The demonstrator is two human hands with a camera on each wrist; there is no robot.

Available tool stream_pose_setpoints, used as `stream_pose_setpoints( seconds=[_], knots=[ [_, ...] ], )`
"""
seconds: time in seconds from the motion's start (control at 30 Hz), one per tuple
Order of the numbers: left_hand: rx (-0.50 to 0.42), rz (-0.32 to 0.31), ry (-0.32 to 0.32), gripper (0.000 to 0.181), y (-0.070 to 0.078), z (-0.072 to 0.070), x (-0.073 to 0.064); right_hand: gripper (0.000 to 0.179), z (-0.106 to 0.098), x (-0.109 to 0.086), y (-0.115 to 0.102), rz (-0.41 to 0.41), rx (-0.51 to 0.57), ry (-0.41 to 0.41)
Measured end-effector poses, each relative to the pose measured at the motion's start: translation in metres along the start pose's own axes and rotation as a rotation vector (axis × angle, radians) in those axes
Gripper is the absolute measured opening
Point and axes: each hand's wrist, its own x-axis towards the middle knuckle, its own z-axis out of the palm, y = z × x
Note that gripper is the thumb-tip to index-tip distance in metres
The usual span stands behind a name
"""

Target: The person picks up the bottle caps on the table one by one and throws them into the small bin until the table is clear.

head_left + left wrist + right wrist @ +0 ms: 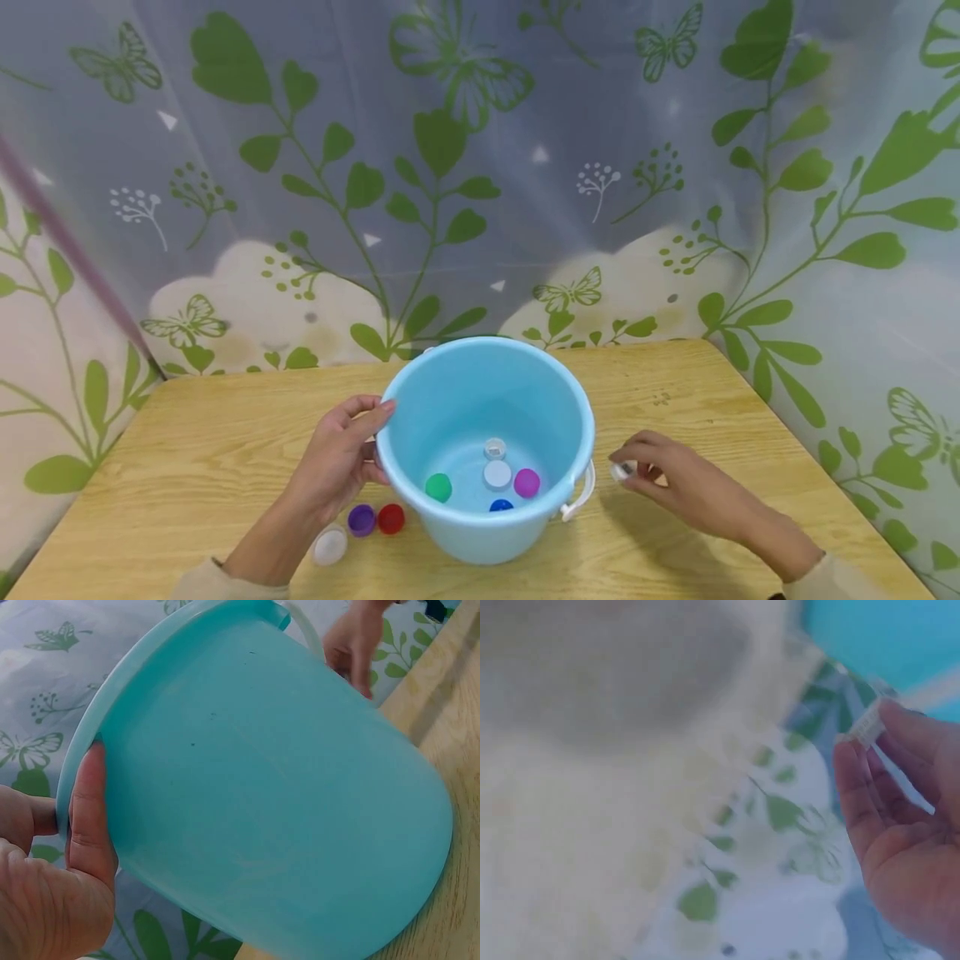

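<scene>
A light blue bucket [480,533] stands on the wooden table, tilted a little toward me. My left hand [337,458] grips its rim on the left, thumb over the edge and fingers outside, as the left wrist view also shows. Right of the bucket, my right hand [675,483] pinches a small white bottle cap [868,726] between thumb and fingertips, close over the table. Inside the bucket lie a green cap [438,487], a white cap [497,475], a magenta cap [527,483], a partly hidden blue cap [501,505] and a small whitish cap [494,449].
Left of the bucket's base, a purple cap [362,520], a red cap [391,519] and a white cap [330,545] lie on the table [225,433]. The bucket's white handle [581,496] hangs on its right side. A leaf-patterned curtain [480,208] surrounds the table.
</scene>
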Motion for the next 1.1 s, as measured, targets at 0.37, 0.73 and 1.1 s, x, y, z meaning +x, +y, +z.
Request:
stream_pose_setpoints(
  seconds=[0.37,0.73,1.1],
  knots=[
    [-0.008,0.001,-0.003,0.030,0.000,0.000,0.000,0.031,-0.067,0.045,-0.038,-0.143,-0.058,0.355],
    [-0.005,0.004,-0.005,0.030,0.000,-0.002,0.001,0.027,-0.058,0.104,-0.077,-0.274,-0.014,0.214],
    [-0.019,0.011,-0.017,0.026,0.000,-0.002,0.000,0.028,-0.021,0.144,-0.100,-0.353,0.072,0.014]
  ],
)
